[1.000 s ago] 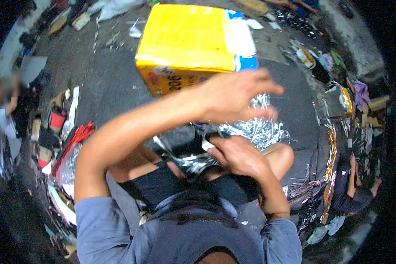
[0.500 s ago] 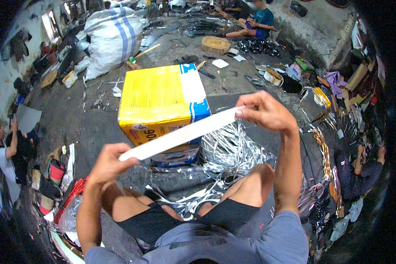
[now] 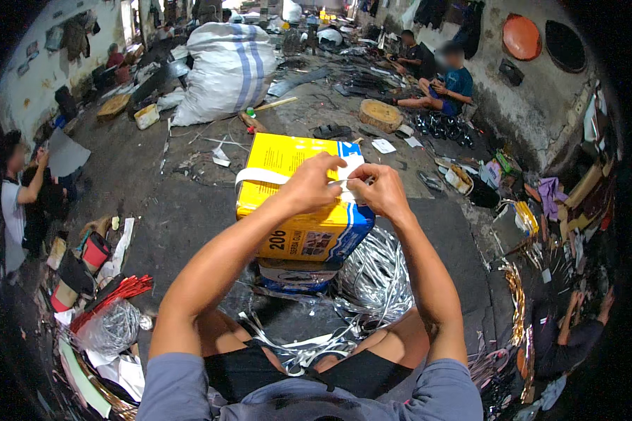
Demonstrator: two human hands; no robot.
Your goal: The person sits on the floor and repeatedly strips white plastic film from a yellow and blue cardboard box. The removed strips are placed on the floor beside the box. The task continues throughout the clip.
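White strip [image 3: 263, 176] pinched at its near end between left hand [image 3: 309, 188] and right hand [image 3: 380, 191] above yellow carton [image 3: 298, 203]; free tail loops left, apparently mid-fold, silver coils [image 3: 376, 281] lie untouched below.

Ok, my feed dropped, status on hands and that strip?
Left hand and right hand both pinching white strip, close together. Strip loops out left above yellow box. Nothing between hands.

A long white strip [image 3: 260, 175] bends in a loop, one end pinched above a yellow-and-blue cardboard box [image 3: 295, 210] on the floor.
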